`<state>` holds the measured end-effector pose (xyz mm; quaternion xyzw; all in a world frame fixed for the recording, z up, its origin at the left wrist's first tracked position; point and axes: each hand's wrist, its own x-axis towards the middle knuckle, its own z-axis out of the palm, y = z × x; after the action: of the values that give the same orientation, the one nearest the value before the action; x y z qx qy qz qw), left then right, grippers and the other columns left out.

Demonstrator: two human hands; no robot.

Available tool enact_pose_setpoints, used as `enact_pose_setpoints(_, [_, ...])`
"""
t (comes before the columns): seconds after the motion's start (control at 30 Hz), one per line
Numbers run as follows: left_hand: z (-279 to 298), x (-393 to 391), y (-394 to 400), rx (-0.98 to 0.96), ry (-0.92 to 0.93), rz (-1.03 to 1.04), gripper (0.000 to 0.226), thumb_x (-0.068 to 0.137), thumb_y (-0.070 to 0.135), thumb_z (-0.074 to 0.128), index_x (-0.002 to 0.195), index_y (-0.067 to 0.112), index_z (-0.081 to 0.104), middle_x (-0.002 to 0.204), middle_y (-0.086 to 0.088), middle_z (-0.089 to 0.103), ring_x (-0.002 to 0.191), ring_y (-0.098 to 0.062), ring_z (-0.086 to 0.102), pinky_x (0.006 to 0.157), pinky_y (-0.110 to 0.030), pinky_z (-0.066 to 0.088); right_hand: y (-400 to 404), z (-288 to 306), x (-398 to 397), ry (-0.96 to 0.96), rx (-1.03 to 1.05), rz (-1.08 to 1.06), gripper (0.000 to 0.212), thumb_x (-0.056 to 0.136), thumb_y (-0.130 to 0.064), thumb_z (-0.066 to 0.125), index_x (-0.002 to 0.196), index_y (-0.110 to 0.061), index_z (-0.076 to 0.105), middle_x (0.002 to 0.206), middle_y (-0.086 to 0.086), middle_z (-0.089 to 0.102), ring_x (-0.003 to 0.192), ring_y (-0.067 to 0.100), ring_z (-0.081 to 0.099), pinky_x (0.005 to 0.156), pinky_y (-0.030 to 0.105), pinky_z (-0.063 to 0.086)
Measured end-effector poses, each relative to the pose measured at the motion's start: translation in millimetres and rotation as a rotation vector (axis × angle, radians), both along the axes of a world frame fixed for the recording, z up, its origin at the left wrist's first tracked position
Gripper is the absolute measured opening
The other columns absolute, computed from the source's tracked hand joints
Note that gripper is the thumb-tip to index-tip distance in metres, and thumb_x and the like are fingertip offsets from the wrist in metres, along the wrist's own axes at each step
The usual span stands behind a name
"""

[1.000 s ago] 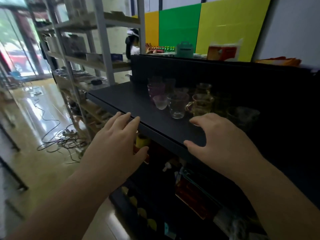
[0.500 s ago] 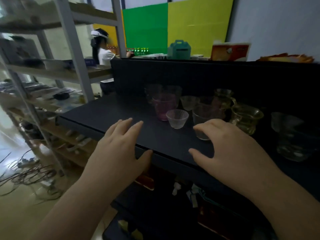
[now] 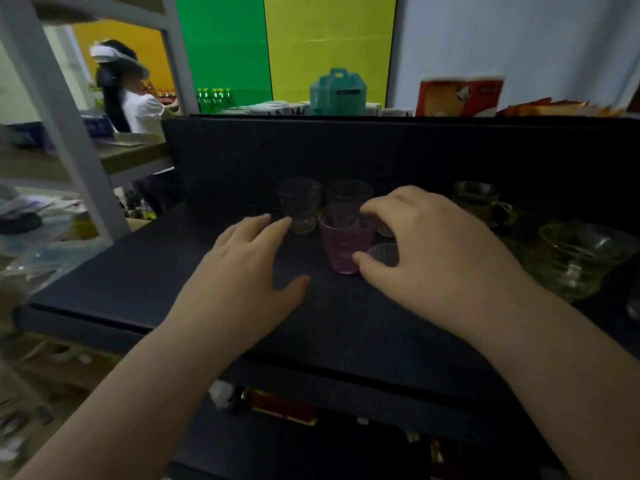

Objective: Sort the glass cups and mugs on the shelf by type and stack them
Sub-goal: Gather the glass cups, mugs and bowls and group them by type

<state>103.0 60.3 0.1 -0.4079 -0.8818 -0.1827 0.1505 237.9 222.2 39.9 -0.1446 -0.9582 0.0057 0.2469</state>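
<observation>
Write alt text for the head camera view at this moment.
Two bare hands reach over a dark shelf toward a cluster of glassware: the right hand hovers curved beside a pink glass cup, the left hand lies flat and open. Clear glasses stand behind; amber glass mugs stand to the right.

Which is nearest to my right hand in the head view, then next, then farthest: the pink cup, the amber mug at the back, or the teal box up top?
1. pink cup, just left of the right hand
2. amber mug, behind it, rightward
3. teal box, on the top ledge
</observation>
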Motion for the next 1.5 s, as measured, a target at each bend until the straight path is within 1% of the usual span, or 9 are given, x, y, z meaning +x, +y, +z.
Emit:
enact_pose_setpoints(0.13, [8.1, -41.5, 3.2, -0.001, 0.014, -0.022, 0.085, 0.080, 0.062, 0.056, 0.152, 0.035, 0.018, 0.157, 0.009, 0.021, 0.142, -0.015, 0.017, 0.111, -0.028, 0.019, 11.9, 8.3, -50.9, -0.097, 0.018, -0.059, 0.059, 0.082, -0.061, 0.057, 0.132, -0.032, 0.047, 0.121, -0.004, 0.050, 0.105, 0.016, 0.051, 0.078, 0.032, 0.048])
enact_pose_setpoints(0.3, [19.2, -98.8, 14.4, -0.016, 0.014, -0.083, 0.087, 0.080, 0.060, 0.060, 0.151, 0.034, 0.019, 0.157, 0.004, 0.022, 0.142, -0.019, 0.021, 0.111, -0.034, 0.024, 18.1, 0.2, -96.3, -0.259, -0.028, -0.181, 0.082, 0.076, -0.073, 0.057, 0.144, -0.030, 0.036, 0.137, 0.003, 0.044, 0.118, 0.025, 0.049, 0.090, 0.039, 0.048])
enact_pose_setpoints(0.4, [25.3, -134.4, 33.2, -0.042, 0.015, -0.170, 0.087, 0.078, 0.059, 0.062, 0.150, 0.034, 0.020, 0.157, -0.001, 0.021, 0.141, -0.023, 0.025, 0.112, -0.039, 0.028, 16.8, -2.0, -111.5, -0.293, -0.088, -0.236, 0.089, 0.074, -0.076, 0.057, 0.147, -0.032, 0.032, 0.139, 0.003, 0.043, 0.118, 0.024, 0.051, 0.091, 0.038, 0.049])
enact_pose_setpoints(0.63, [31.7, -188.0, 88.7, -0.197, -0.066, -0.345, 0.092, 0.076, 0.061, 0.066, 0.150, 0.037, 0.018, 0.159, -0.001, 0.013, 0.142, -0.025, 0.023, 0.111, -0.045, 0.032, -1.7, -7.1, -122.1, -0.240, -0.153, -0.428, 0.087, 0.068, -0.083, 0.055, 0.139, -0.035, 0.042, 0.121, -0.002, 0.049, 0.101, 0.017, 0.055, 0.077, 0.031, 0.048])
enact_pose_setpoints(0.87, [19.5, -202.1, 107.2, -0.171, -0.126, -0.429, 0.090, 0.075, 0.062, 0.065, 0.149, 0.031, 0.025, 0.150, -0.002, 0.032, 0.122, -0.021, 0.048, 0.095, -0.035, 0.046, -15.9, -11.0, -119.5, -0.200, -0.186, -0.509, 0.088, 0.065, -0.084, 0.055, 0.139, -0.036, 0.045, 0.129, -0.005, 0.051, 0.112, 0.016, 0.054, 0.085, 0.030, 0.048])
enact_pose_setpoints(1.07, [20.1, -202.0, 90.9, -0.130, -0.213, -0.456, 0.094, 0.072, 0.059, 0.070, 0.149, 0.031, 0.026, 0.144, 0.001, 0.035, 0.118, -0.019, 0.050, 0.094, -0.034, 0.047, -23.8, -14.3, -121.5, -0.089, -0.226, -0.518, 0.081, 0.064, -0.080, 0.060, 0.131, -0.033, 0.055, 0.117, -0.005, 0.053, 0.102, 0.014, 0.056, 0.080, 0.027, 0.045])
enact_pose_setpoints(1.23, [19.8, -193.7, 57.7, -0.106, -0.161, -0.491, 0.092, 0.072, 0.063, 0.066, 0.149, 0.037, 0.024, 0.144, 0.004, 0.036, 0.115, -0.016, 0.052, 0.091, -0.032, 0.048, -33.8, -2.4, -114.0, 0.032, -0.264, -0.512, 0.079, 0.062, -0.084, 0.059, 0.125, -0.036, 0.057, 0.104, -0.010, 0.050, 0.090, 0.010, 0.055, 0.080, 0.032, 0.051])
enact_pose_setpoints(1.4, [23.7, -175.7, 32.8, -0.053, -0.093, -0.528, 0.092, 0.071, 0.066, 0.062, 0.149, 0.036, 0.024, 0.142, 0.004, 0.035, 0.112, -0.015, 0.053, 0.088, -0.031, 0.049, -54.4, 7.9, -93.7, 0.052, -0.258, -0.525, 0.084, 0.061, -0.082, 0.062, 0.131, -0.037, 0.053, 0.107, -0.012, 0.051, 0.093, 0.007, 0.054, 0.078, 0.028, 0.047])
enact_pose_setpoints(1.5, [28.1, -160.9, 24.0, -0.031, -0.074, -0.585, 0.090, 0.071, 0.070, 0.057, 0.148, 0.035, 0.027, 0.137, 0.006, 0.036, 0.109, -0.012, 0.053, 0.087, -0.031, 0.050, -67.8, 11.2, -72.5, 0.072, -0.277, -0.539, 0.081, 0.060, -0.080, 0.064, 0.129, -0.040, 0.053, 0.107, -0.016, 0.051, 0.091, 0.001, 0.053, 0.071, 0.018, 0.040])
